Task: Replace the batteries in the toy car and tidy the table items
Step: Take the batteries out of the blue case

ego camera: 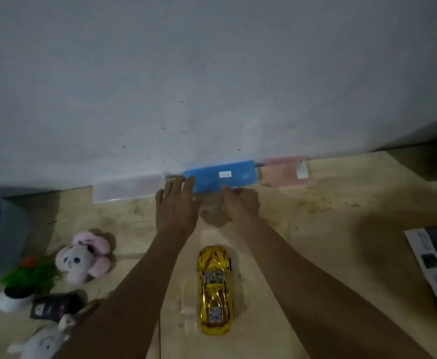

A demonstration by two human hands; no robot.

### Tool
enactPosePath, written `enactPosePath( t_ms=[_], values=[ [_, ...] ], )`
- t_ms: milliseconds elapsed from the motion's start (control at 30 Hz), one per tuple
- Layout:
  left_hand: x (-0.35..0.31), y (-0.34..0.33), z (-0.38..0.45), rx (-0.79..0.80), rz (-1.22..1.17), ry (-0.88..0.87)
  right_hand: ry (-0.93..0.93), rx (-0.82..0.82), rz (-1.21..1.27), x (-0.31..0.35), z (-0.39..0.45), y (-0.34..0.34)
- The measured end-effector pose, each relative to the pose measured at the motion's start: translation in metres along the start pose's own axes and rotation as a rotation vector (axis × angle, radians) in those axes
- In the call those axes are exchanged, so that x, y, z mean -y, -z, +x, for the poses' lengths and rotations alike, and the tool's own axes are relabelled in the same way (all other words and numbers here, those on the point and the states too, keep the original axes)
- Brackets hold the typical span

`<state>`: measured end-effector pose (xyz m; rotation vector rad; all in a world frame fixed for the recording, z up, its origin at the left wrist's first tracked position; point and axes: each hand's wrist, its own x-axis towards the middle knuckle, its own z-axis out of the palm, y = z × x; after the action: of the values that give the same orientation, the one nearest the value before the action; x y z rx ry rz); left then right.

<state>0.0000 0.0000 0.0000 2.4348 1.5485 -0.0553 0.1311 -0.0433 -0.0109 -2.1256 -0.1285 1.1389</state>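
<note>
We see the toy car, a glossy gold, chrome-like plastic body with a low, tapered sports shape, resting on the pale, scuffed wooden table between our two forearms. Its long axis runs from the near edge toward the wall, roughly in line with our view; which end is the nose we cannot tell for certain. At the wall stands a row of three flat, rectangular plastic cases laid end to end: a translucent clear case, an opaque blue case bearing a small white label, and a pale pink case. Our left hand lies flat with fingers extended and slightly spread, its fingertips touching the left end of the blue case. Our right hand has its fingers curled at the near edge of the blue case; motion blur hides whether it grips anything. On the left of the table lie a soft pink plush toy, a small white pot of green artificial foliage and a dark, boxy remote control.
</note>
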Motion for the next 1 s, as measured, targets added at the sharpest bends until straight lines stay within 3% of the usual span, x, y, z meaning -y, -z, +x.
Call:
enactPosePath(
  t_ms=[333, 633, 800, 1000],
  values=[
    [-0.002, -0.022, 0.034, -0.035, 0.099, -0.066, -0.159, -0.009, 0.261, 0.003, 0.023, -0.022],
    [0.005, -0.03, 0.042, -0.077, 0.213, -0.15, -0.196, 0.107, 0.407, -0.002, 0.022, -0.02],
    [0.005, -0.028, 0.042, -0.081, 0.191, -0.143, -0.208, 0.102, 0.417, 0.007, 0.018, -0.012],
    [0.008, -0.029, 0.023, -0.214, 0.037, -0.067, -0.145, 0.177, 0.349, 0.02, 0.013, 0.001]
  ],
)
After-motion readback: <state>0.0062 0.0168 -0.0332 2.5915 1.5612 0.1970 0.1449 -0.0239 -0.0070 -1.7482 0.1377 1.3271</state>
